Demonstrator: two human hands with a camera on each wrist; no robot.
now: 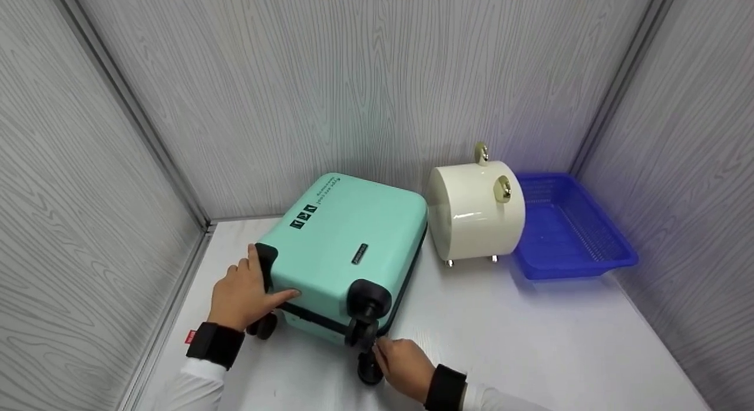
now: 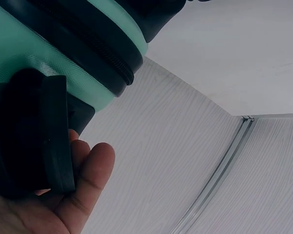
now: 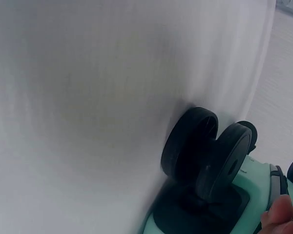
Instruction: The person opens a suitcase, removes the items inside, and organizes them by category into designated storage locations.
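A mint green suitcase (image 1: 353,222) lies flat on the white table (image 1: 530,340), its black wheels toward me. My left hand (image 1: 250,287) holds its near left corner, thumb along the top face and palm against the black wheel housing (image 2: 29,131). The left wrist view shows that housing resting in my left hand (image 2: 83,185), under the suitcase shell (image 2: 19,44). My right hand (image 1: 389,349) has curled fingers pinching at the dark zip band, right beside the near right wheel (image 1: 368,325). The right wrist view shows the twin wheel (image 3: 205,151) and one fingertip (image 3: 283,214); what it pinches is hidden.
A cream cylindrical case (image 1: 474,211) with gold knobs stands on small feet just right of the suitcase. A blue plastic basket (image 1: 574,269) sits in the back right corner. Grey panel walls close the table on the left, back and right.
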